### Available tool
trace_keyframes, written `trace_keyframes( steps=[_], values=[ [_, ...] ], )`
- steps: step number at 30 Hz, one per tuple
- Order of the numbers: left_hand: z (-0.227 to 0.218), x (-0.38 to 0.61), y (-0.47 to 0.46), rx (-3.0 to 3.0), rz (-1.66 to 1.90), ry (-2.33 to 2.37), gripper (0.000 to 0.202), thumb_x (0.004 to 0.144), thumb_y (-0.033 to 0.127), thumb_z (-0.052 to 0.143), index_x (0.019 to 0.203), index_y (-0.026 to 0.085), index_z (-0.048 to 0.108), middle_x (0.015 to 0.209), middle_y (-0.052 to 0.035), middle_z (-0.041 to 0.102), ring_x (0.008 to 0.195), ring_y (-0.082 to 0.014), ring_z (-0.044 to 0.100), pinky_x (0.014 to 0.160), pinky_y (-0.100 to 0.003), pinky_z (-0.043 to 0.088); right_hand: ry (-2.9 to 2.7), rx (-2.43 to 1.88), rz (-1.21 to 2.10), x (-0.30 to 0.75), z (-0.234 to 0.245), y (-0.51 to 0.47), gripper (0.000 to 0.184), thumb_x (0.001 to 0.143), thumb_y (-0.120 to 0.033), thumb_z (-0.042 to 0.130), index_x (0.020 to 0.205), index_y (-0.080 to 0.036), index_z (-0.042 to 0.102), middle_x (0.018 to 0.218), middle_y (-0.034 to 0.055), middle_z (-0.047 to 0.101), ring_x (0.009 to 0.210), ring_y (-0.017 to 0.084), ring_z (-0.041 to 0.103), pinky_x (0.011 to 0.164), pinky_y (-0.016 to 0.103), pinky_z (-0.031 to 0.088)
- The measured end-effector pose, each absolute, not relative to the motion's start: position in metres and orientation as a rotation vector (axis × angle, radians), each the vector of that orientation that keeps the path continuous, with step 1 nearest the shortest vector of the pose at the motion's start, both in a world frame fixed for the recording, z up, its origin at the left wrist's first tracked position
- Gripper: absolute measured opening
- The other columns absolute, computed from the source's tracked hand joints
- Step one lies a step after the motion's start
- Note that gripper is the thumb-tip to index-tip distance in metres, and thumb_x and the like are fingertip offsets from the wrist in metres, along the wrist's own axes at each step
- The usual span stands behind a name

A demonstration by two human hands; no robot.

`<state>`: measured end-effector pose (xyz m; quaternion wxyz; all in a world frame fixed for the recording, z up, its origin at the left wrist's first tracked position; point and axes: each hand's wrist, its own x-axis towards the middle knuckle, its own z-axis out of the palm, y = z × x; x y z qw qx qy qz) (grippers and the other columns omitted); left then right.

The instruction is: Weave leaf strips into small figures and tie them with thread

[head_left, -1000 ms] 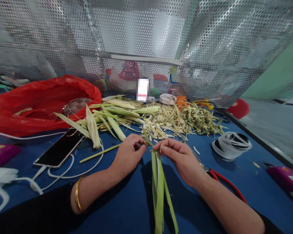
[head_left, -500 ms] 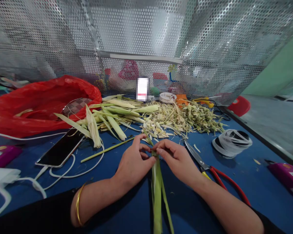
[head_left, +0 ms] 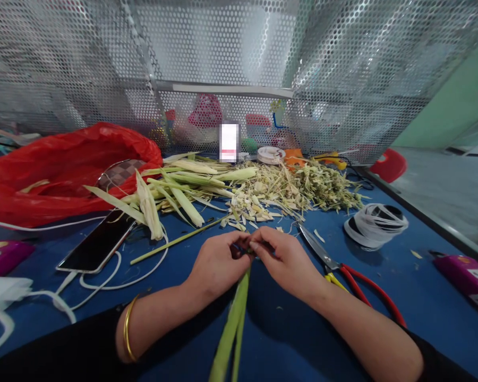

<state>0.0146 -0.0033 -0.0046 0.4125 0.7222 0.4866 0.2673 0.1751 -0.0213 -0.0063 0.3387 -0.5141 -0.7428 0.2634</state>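
Observation:
My left hand and my right hand meet fingertip to fingertip over the blue table. Both are closed in a pinch on the top end of a bundle of long green leaf strips, which runs from the fingers down toward me. A gold bangle sits on my left wrist. Just beyond the hands lies a heap of green and pale leaf strips and chopped trimmings.
Red-handled scissors lie right of my right hand. A phone with a white cable lies at the left, beside a red plastic bag. A roll of white string and a purple box are at the right. Perforated metal screens stand behind.
The hands have drawn slightly toward me and closed tighter together on the strip ends. The loose strips, spread apart a second ago, now hang as one narrow bundle angled to the left.

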Motion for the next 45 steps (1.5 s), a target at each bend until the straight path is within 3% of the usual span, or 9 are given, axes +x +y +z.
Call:
trace_keyframes(
  steps=[5,12,16,19,22,26,35,45],
  values=[
    [-0.003,0.012,0.005,1.444,0.681,1.059,0.029,0.063,0.011,0.055,0.087,0.016,0.071,0.082,-0.0010,0.071,0.075,-0.0153,0.064,0.072,-0.025,0.047,-1.801,-1.335,0.756,0.177,-0.002,-0.018,0.014,0.086,-0.019,0.049,0.075,-0.019,0.058,0.072,0.0006,0.058,0.066,0.013,0.052,0.062,0.025,0.039],
    [0.002,0.012,0.005,1.298,0.705,1.139,0.011,0.067,0.024,0.068,0.071,0.014,0.068,0.066,-0.0010,0.069,0.060,-0.0118,0.061,0.065,-0.023,0.048,-1.397,-1.262,1.227,0.178,0.001,-0.012,0.016,0.080,-0.031,0.056,0.077,-0.016,0.062,0.064,0.0001,0.058,0.060,0.012,0.053,0.057,0.025,0.041],
    [0.005,0.014,0.005,1.040,0.749,1.166,0.020,0.066,0.028,0.073,0.077,0.014,0.063,0.073,-0.0043,0.072,0.059,-0.0111,0.063,0.062,-0.022,0.049,-1.268,-1.356,0.915,0.185,0.005,-0.008,0.015,0.079,-0.032,0.059,0.080,-0.017,0.062,0.060,-0.0020,0.056,0.055,0.011,0.050,0.055,0.025,0.039],
    [0.004,0.015,0.007,0.924,0.802,1.177,0.021,0.066,0.027,0.073,0.077,0.014,0.061,0.073,-0.0051,0.072,0.058,-0.0108,0.064,0.058,-0.020,0.049,-1.487,-1.380,0.701,0.188,0.005,-0.010,0.013,0.080,-0.028,0.058,0.073,-0.018,0.062,0.062,-0.0011,0.056,0.058,0.012,0.049,0.058,0.025,0.039],
    [0.001,0.015,0.008,0.925,0.837,1.172,0.020,0.067,0.026,0.073,0.077,0.014,0.060,0.061,-0.0017,0.068,0.052,-0.0099,0.061,0.052,-0.018,0.046,-1.790,-1.397,0.695,0.183,0.002,-0.014,0.014,0.080,-0.029,0.061,0.071,-0.020,0.067,0.070,0.0006,0.059,0.065,0.013,0.053,0.062,0.026,0.039],
    [-0.003,0.015,0.006,0.940,0.882,1.156,0.023,0.066,0.028,0.074,0.076,0.013,0.061,0.057,0.0002,0.065,0.046,-0.0076,0.055,0.047,-0.017,0.042,-1.795,-1.517,0.824,0.173,-0.007,-0.017,0.015,0.073,-0.035,0.068,0.076,-0.020,0.070,0.075,0.0014,0.061,0.064,0.014,0.054,0.058,0.026,0.037],
    [-0.001,0.016,0.005,0.934,0.867,1.166,0.023,0.064,0.028,0.076,0.076,0.014,0.062,0.062,0.0000,0.067,0.048,-0.0080,0.056,0.048,-0.018,0.044,-1.519,-1.403,1.250,0.171,-0.008,-0.012,0.015,0.074,-0.029,0.061,0.065,-0.017,0.058,0.058,-0.0032,0.052,0.053,0.009,0.044,0.052,0.024,0.037],
    [-0.003,0.014,0.004,1.042,0.818,1.130,0.023,0.070,0.035,0.070,0.078,0.016,0.060,0.064,0.0005,0.065,0.057,-0.0099,0.058,0.053,-0.018,0.044,-1.168,-1.364,1.561,0.171,0.005,-0.017,0.011,0.083,-0.021,0.050,0.073,-0.018,0.047,0.074,0.0001,0.064,0.052,0.009,0.064,0.051,0.022,0.047]
  ],
)
